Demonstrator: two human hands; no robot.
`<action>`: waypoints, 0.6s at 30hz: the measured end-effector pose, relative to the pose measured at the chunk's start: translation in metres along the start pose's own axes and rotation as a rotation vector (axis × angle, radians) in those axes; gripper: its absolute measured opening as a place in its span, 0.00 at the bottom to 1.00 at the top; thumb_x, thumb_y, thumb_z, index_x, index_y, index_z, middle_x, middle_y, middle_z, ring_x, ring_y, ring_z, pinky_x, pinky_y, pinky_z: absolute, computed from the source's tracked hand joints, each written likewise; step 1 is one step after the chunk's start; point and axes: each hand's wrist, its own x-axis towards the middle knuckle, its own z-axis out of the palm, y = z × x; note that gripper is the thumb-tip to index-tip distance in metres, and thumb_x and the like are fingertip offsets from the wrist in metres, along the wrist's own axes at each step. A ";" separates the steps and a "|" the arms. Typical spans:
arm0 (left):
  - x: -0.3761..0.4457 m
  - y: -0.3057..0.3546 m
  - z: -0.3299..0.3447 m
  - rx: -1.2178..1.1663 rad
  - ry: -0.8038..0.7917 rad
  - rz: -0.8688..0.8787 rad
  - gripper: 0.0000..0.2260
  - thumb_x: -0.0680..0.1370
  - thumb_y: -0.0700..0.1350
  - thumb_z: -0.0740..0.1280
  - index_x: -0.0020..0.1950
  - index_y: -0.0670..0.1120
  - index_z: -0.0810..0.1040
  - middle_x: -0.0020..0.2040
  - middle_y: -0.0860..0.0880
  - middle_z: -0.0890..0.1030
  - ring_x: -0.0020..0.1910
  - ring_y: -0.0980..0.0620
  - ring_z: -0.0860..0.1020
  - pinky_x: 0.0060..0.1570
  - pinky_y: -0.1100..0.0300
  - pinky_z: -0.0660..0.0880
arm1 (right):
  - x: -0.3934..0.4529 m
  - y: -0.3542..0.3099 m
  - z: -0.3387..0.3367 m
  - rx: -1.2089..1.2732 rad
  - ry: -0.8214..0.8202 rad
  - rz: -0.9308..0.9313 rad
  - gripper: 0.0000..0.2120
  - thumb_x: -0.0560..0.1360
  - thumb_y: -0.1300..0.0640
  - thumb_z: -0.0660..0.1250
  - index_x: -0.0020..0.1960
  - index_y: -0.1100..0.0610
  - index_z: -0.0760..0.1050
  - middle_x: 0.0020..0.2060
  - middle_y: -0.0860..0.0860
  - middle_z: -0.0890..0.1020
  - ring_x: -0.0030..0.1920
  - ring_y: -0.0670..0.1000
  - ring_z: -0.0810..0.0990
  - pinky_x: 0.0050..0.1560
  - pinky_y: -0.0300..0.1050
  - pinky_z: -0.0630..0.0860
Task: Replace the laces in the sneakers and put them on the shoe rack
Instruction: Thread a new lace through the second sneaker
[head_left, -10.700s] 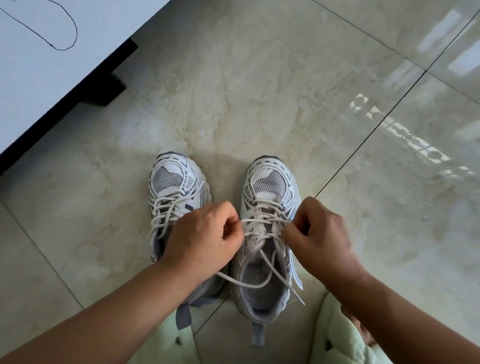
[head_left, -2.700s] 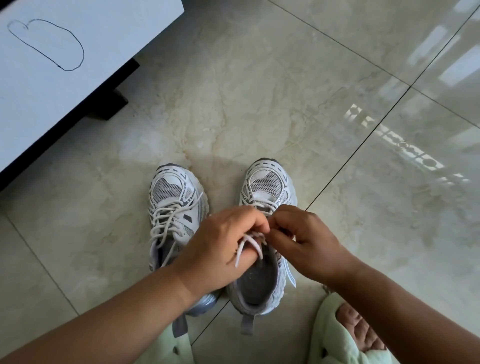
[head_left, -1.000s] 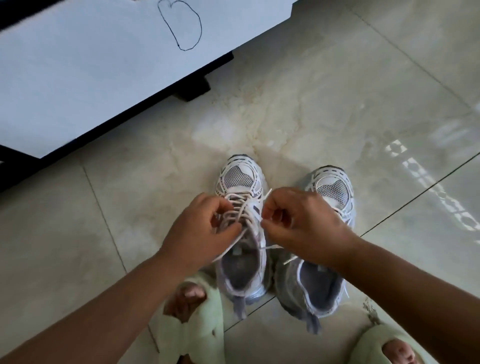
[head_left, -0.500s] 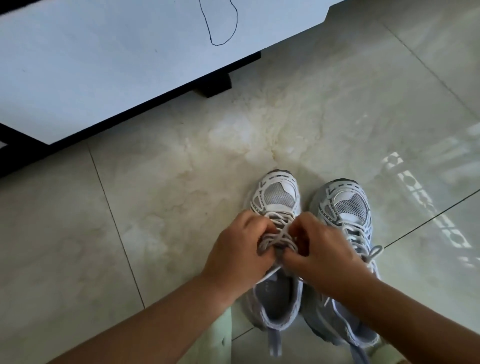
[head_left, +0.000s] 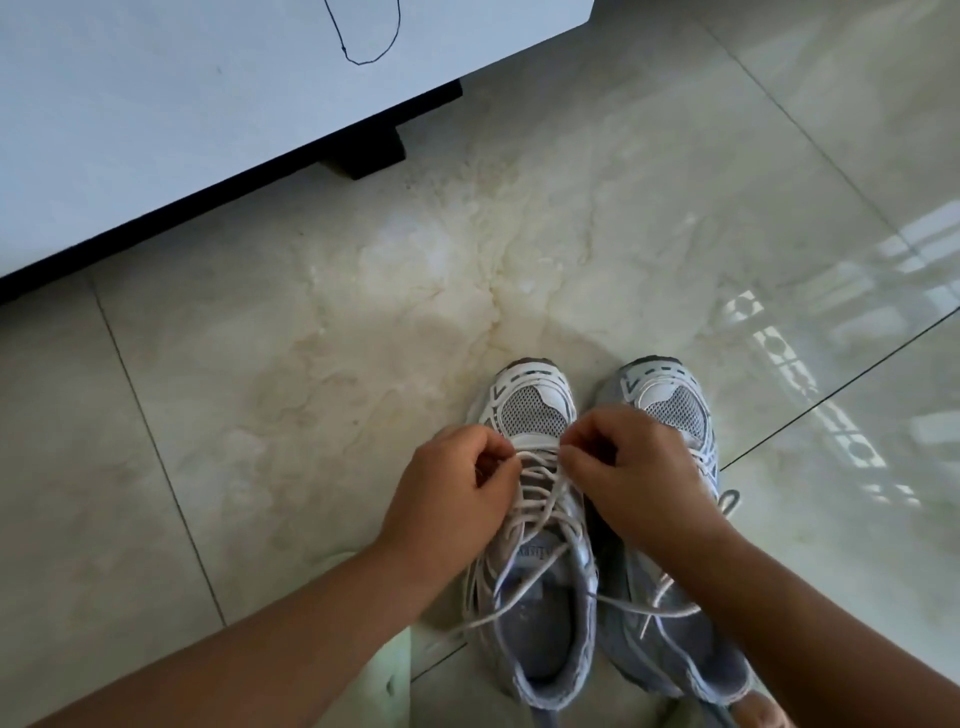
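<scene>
Both hands, left hand and right hand, pinched the white lace near the left sneaker toe. Likely to work the lowest crossings.

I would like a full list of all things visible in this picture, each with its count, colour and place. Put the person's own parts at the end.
sneakers: 2, white and grey, side by side on the floor, toes pointing away from the person
lace: 1, white, threaded loosely through the left sneaker, its ends trailing toward the heels
floor: 1, pale marble tiles with dark seams
cabinet: 1, white with a black base and foot, upper left
drawn line: 1, black loop on the cabinet's surface
slipper: 1 partly visible, light green, bottom edge
left hand: 1, pinches the lace near the toe end
right hand: 1, pinches the lace opposite
</scene>
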 end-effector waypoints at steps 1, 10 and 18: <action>0.002 0.003 0.002 0.020 -0.007 -0.026 0.03 0.72 0.46 0.71 0.41 0.51 0.77 0.39 0.55 0.78 0.35 0.62 0.76 0.35 0.73 0.71 | 0.003 0.001 0.001 -0.027 -0.037 0.002 0.05 0.70 0.54 0.71 0.37 0.50 0.76 0.32 0.44 0.76 0.34 0.44 0.75 0.33 0.34 0.69; 0.000 0.018 0.003 0.131 -0.076 -0.129 0.09 0.68 0.46 0.74 0.38 0.50 0.74 0.34 0.53 0.78 0.34 0.55 0.78 0.37 0.56 0.78 | 0.002 0.000 0.007 -0.177 -0.104 0.087 0.08 0.65 0.49 0.68 0.36 0.51 0.71 0.34 0.46 0.77 0.37 0.47 0.75 0.37 0.42 0.73; 0.005 0.013 0.002 0.020 -0.109 -0.107 0.05 0.72 0.39 0.72 0.39 0.49 0.79 0.32 0.53 0.81 0.30 0.60 0.78 0.30 0.69 0.74 | 0.000 -0.002 0.009 -0.142 -0.159 0.148 0.08 0.65 0.48 0.68 0.34 0.53 0.75 0.33 0.48 0.79 0.36 0.49 0.78 0.40 0.48 0.79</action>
